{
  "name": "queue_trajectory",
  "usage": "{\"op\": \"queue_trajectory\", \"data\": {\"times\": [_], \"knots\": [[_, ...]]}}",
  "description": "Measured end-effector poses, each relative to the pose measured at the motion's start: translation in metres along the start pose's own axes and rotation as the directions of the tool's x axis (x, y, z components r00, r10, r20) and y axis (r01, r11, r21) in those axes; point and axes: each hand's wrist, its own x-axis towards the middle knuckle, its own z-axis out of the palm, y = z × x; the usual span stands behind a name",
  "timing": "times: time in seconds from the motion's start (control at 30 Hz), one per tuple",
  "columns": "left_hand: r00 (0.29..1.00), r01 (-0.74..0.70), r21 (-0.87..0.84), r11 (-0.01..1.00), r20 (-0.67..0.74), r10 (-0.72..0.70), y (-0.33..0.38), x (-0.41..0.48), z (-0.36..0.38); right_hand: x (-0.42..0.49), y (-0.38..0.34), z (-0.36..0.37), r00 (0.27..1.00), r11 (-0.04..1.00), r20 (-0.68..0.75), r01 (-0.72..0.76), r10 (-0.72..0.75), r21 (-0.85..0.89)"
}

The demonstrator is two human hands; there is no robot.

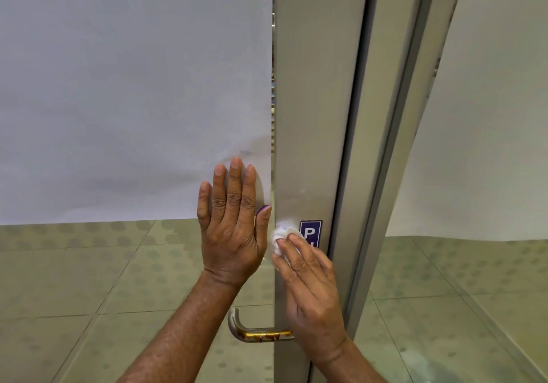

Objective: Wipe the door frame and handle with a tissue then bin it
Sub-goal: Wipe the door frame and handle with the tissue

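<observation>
A grey metal door frame [314,101] runs top to bottom through the middle of the view. My right hand [311,290] presses a crumpled white tissue [283,236] flat against the frame, just left of a purple sticker [311,231] with a white letter P. My left hand [234,222] lies open and flat on the glass pane [133,86] beside the frame, fingers pointing up. Below both hands a curved metal handle [252,330], worn and rust-stained, sticks out to the left of the frame.
White sheeting covers the upper glass on both sides. Through the lower glass I see a tiled floor [89,279] with dotted patterns. A second frame post [403,133] stands right of a dark door gap.
</observation>
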Motion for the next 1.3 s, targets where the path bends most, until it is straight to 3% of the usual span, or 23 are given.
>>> {"op": "queue_trajectory", "data": {"times": [0.2,0.47,0.83,1.2,1.3], "knots": [[1.000,0.010,-0.004,1.000,-0.010,-0.010,0.001,0.001,-0.001,0.007,0.002,0.009,0.997,0.996,0.044,0.068,-0.066,-0.056],[1.000,-0.001,-0.005,1.000,-0.010,0.001,0.000,-0.001,0.001,-0.032,0.029,0.004,0.961,0.980,0.230,0.177,-0.152,-0.091],[1.000,-0.003,-0.024,1.000,-0.020,0.002,0.000,0.000,0.000,0.026,0.034,0.005,0.993,0.993,-0.027,0.112,-0.113,-0.040],[1.000,-0.004,-0.033,0.999,-0.013,0.004,-0.001,-0.002,0.003,-0.032,0.043,0.006,0.950,0.962,0.212,0.254,-0.229,-0.100],[1.000,0.002,-0.029,1.000,-0.006,-0.002,-0.002,-0.003,0.002,-0.021,0.040,0.002,0.961,0.971,0.191,0.221,-0.202,-0.087]]}}
